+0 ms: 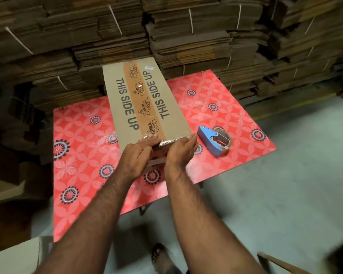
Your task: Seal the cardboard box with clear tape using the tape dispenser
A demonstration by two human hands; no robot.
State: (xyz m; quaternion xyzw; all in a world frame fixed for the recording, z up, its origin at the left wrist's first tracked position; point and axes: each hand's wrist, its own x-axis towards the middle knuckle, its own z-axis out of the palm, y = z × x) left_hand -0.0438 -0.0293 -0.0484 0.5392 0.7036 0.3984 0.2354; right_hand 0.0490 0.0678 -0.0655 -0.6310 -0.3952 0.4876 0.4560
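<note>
On the red table, two hands press one cardboard box; one tape dispenser nearby.

One view only: head cam, wide-angle, worn on person, looks fwd and steeply down. Landmark = table, red patterned top, sits mid-frame, seen from above its near edge, turned a bit so corners point off-axis. Cam is close: both forearms run up from bottom edge to the table's near side. Beyond table's far edge, cardboard stacks fill the top of frame, lines bowed by lens. Right of table, grey floor. Below table's near edge, a foot shows. No 2nd view, so no shared area.
</note>
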